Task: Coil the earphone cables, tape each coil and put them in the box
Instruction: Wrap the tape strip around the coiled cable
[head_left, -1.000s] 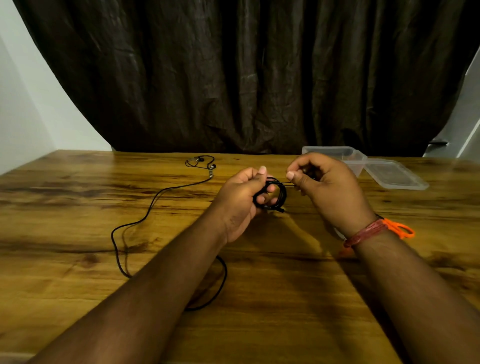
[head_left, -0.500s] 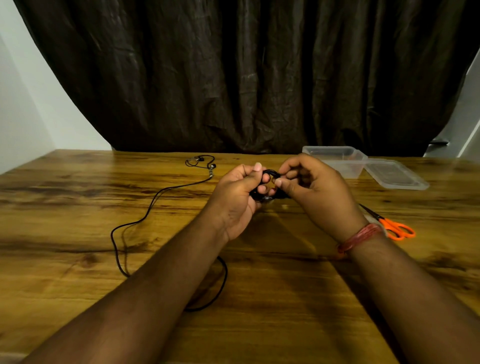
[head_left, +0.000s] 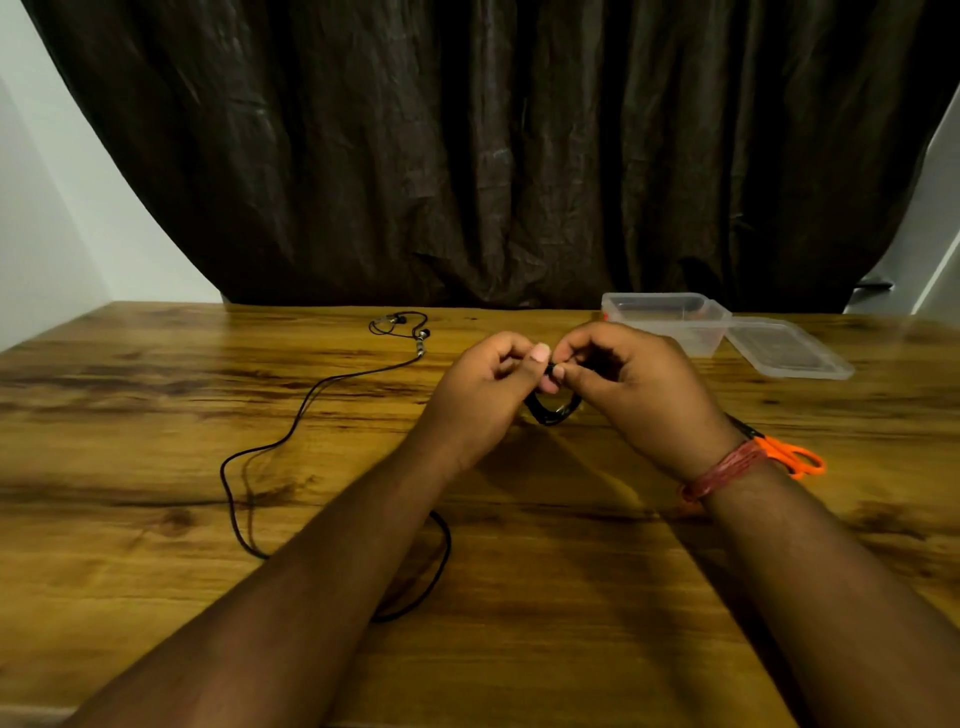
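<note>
Wooden table (head_left: 156, 597): cable (head_left: 291, 431), box (head_left: 670, 322), lid (head_left: 789, 353), scissors (head_left: 795, 457).

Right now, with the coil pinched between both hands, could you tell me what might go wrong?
1. The black coil is held only by fingertips of the left hand and right hand; a slackened grip could let it spring open.
2. The second earphone cable runs under the left forearm and could get dragged.

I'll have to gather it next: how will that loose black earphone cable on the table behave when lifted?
The thin black earphone cable lies in slack curves on the wooden table, so it is probably floppy and light. Lifted at one point, it would likely dangle and trail, earbuds last.
</note>
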